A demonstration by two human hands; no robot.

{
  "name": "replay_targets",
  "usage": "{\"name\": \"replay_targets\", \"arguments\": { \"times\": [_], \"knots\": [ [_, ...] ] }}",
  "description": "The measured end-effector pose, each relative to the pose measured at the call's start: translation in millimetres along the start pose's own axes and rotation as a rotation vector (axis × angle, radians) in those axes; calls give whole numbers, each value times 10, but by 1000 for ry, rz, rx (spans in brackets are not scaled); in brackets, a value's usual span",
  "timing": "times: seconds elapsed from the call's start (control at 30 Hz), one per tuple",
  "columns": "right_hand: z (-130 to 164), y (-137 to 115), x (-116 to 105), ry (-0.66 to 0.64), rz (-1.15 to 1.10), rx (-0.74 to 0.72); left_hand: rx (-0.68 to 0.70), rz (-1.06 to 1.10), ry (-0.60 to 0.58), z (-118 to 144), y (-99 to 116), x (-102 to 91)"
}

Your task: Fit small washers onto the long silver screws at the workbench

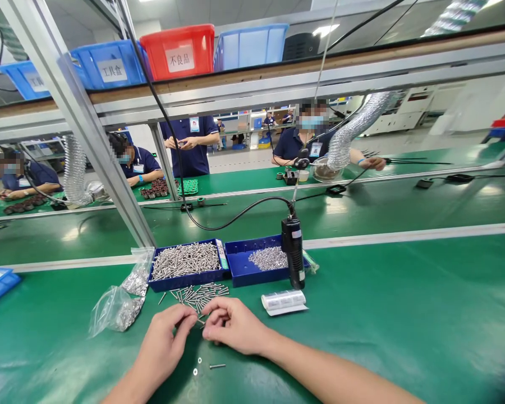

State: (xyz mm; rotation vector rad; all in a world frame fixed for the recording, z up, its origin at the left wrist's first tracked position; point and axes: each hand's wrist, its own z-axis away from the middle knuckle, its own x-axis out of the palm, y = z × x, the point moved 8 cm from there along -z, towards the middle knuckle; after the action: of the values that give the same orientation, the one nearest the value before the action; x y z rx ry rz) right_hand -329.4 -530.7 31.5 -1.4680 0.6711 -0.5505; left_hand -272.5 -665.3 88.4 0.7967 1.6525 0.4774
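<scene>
My left hand (168, 336) is closed, with thumb and index finger pinched together on a thin metal screw (200, 321). The screw sticks out toward my right hand (235, 327), whose fingers are curled with the tips together; whatever lies in them is hidden. Just beyond both hands lies a loose pile of long screws (202, 294) on the green bench mat. Nearer to me are a single screw (217, 366) and two small washers, one washer (200, 360) slightly farther away than the other washer (195, 371).
Behind the pile stand a blue tray of screws (150, 283) and a blue tray of small metal parts (239, 279). A black electric screwdriver (293, 252) hangs by the second tray. Plastic bags (114, 308) lie left, a label roll (283, 301) right. Co-workers sit across the bench.
</scene>
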Motion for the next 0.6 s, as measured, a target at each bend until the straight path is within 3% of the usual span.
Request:
{"name": "replay_targets", "arguments": {
  "times": [0.1, 0.17, 0.27, 0.37, 0.47, 0.6],
  "knots": [
    [93, -174, 142, -282, 451, -146, -115, -123, -116, -14, -206, -17],
    [179, -259, 232, -400, 685, -233, -154, -192, -133, -32, -328, -62],
    [263, -296, 317, -430, 905, -224, -165, -301, -75, -53, -410, -169],
    [318, -313, 390, -422, 1067, -220, -66, -332, -68, -24, -276, -181],
    [306, -357, 375, -392, 1009, -235, 24, -258, -269, 79, -78, 26],
    [174, -317, 153, -269, 616, -134, 49, -333, -406, 197, 71, 198]
  ]
}}
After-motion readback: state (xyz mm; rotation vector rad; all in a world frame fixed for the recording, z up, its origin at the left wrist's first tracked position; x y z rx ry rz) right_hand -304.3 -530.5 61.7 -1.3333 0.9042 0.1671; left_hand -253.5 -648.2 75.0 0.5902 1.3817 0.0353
